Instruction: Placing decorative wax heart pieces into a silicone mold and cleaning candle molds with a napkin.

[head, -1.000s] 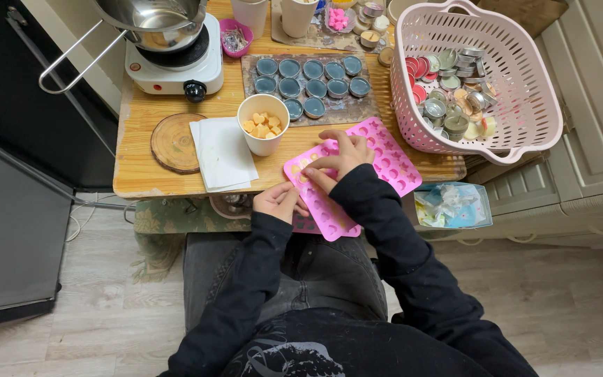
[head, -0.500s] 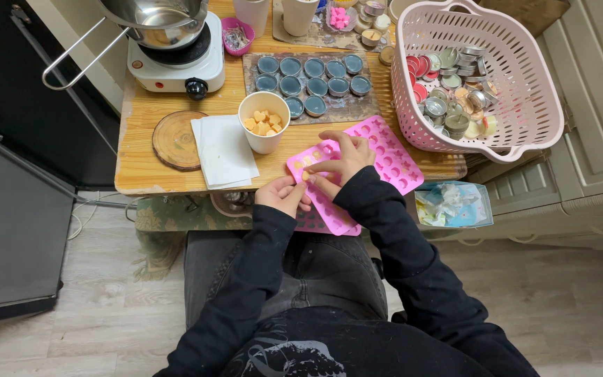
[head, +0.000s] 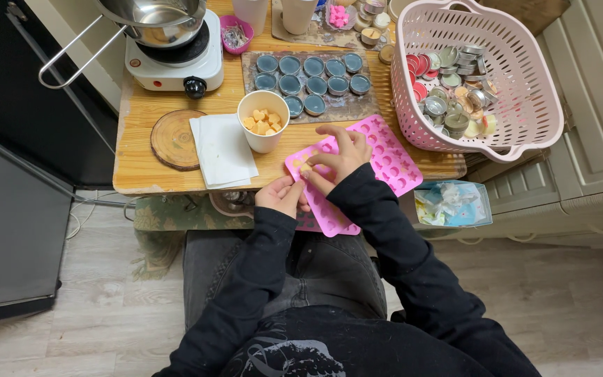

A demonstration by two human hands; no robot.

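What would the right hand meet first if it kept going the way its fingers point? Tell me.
The right hand lies on the pink silicone mold, fingers pointing left toward a small yellow piece in a cavity. That piece looks first in line; beyond it is the left hand, though depth is unclear.

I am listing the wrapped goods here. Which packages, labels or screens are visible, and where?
Clear plastic bag: right of the pink silicone mold, below the table edge; crumpled, with blue and white contents.
Labels, signs or screens: none that I can make out.
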